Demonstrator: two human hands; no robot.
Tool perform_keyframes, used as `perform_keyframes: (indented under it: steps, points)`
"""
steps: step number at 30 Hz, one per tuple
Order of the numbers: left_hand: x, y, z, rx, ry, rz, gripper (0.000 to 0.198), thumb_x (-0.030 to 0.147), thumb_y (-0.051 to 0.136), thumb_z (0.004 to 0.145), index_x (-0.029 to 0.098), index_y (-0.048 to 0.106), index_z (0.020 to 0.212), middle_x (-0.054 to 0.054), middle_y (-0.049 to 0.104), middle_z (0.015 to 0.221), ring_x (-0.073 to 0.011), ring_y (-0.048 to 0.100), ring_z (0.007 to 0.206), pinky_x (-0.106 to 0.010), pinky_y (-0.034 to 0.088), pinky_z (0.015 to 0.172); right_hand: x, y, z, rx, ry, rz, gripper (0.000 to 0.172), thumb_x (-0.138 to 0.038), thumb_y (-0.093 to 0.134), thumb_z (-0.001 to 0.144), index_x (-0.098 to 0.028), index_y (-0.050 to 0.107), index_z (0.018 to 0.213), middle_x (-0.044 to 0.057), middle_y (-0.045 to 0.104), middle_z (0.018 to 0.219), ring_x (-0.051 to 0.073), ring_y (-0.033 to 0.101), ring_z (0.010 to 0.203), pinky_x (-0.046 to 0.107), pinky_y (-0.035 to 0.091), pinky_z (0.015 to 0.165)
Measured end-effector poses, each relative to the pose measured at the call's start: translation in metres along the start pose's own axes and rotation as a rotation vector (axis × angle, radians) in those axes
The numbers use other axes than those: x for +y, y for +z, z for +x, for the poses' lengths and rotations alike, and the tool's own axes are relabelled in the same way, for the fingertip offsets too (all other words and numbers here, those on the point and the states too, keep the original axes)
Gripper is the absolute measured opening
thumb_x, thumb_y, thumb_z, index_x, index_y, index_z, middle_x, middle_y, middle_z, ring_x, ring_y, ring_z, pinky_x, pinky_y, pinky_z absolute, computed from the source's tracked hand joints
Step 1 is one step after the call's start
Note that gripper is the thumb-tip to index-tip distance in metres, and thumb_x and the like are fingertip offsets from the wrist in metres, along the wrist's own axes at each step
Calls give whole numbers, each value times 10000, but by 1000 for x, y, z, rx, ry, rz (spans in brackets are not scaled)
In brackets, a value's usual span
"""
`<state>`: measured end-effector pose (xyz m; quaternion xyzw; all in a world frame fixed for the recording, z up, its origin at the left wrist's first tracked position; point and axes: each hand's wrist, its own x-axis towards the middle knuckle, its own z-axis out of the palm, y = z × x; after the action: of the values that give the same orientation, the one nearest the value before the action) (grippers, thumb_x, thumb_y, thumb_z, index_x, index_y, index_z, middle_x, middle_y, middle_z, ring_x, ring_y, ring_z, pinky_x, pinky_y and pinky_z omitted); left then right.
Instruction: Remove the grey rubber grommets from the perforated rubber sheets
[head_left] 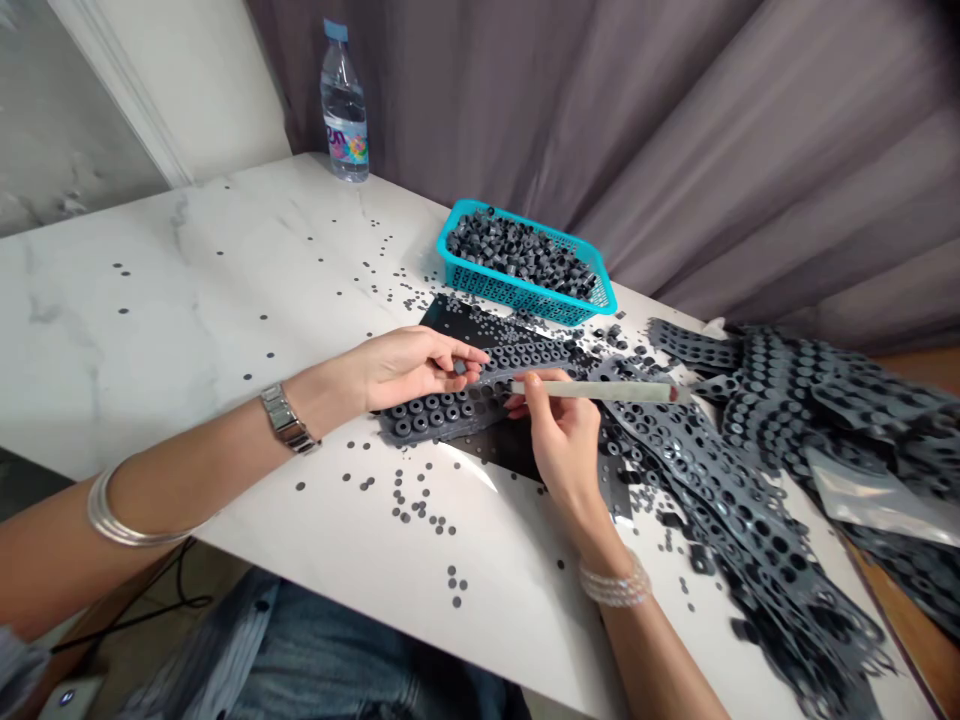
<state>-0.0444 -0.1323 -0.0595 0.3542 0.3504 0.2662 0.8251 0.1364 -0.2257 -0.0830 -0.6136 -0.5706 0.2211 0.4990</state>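
Two hands worked one rubber sheet (pixel 450 405) lying just in front of the blue basket (pixel 525 262). The left hand (pixel 409 365) pinned it, grip pinching a small ring; the right hand (pixel 559 435) had its grip clenched on a stick (pixel 592 391). Judged risk: the stick slipping, flicking rings off the surface (pixel 187 290).

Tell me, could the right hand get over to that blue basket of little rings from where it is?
Probably yes: the right hand, holding a pale stick, sits just short of the blue basket, with only flat rubber sheets lying between them.
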Motion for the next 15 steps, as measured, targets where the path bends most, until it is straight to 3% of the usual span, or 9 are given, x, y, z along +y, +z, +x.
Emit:
perform_keyframes:
  steps: [3, 6, 10, 15]
  points:
    - [0, 2, -3, -8, 19, 34, 205, 26, 489, 603, 50, 672, 691, -154, 648, 809, -136, 528, 667, -238, 425, 506, -6, 1, -4, -72, 60, 64, 284, -380, 509, 929, -183, 640, 773, 11, 628, 695, 140, 607, 589, 254, 466, 579]
    - [3, 7, -8, 17, -1, 19, 94, 106, 543, 668, 92, 607, 601, -132, 634, 783, -123, 501, 636, -218, 364, 454, -8, 4, -5, -148, 65, 1, 289, -336, 495, 923, -182, 636, 723, 7, 625, 686, 127, 590, 560, 244, 440, 555]
    - [7, 10, -12, -23, -79, -25, 135, 45, 555, 627, 65, 654, 717, -105, 599, 750, -122, 514, 664, -196, 410, 494, -8, 7, -6, -180, 34, -35, 284, -315, 473, 921, -184, 628, 722, 13, 633, 705, 128, 588, 575, 241, 441, 569]
    - [9, 8, -11, -6, -14, -162, 146, 65, 515, 530, 83, 597, 648, -153, 631, 859, -180, 560, 739, -230, 460, 524, -10, 7, -7, -192, 10, -62, 285, -328, 466, 929, -185, 634, 749, 16, 634, 690, 133, 588, 586, 240, 445, 580]
